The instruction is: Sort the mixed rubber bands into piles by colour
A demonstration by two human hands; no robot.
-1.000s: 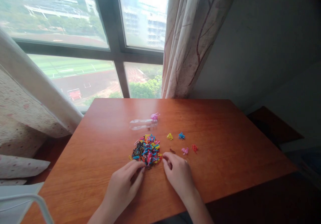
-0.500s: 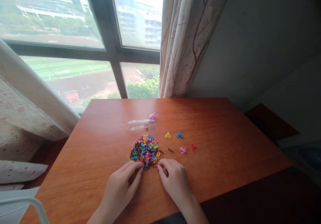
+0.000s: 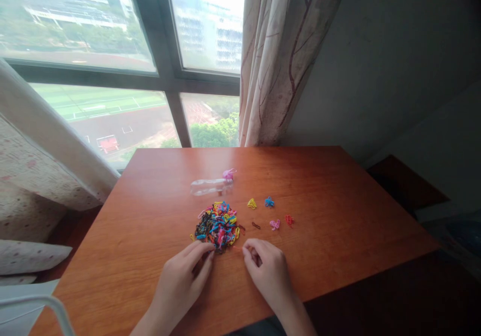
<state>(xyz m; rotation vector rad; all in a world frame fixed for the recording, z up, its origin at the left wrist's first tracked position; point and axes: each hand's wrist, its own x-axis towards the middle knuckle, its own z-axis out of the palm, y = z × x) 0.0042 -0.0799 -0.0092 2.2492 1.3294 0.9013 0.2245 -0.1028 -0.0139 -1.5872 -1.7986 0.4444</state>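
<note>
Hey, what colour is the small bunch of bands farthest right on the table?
The rightmost bunch is red; it shows in the head view.

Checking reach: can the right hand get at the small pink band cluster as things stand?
Probably yes: the pink band cluster lies just beyond the right hand, with nothing visible between them.

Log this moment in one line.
left hand: at edge of band pile | right hand: beside orange band | clusters: yellow, blue, pink, red | clear bottle: behind pile
</note>
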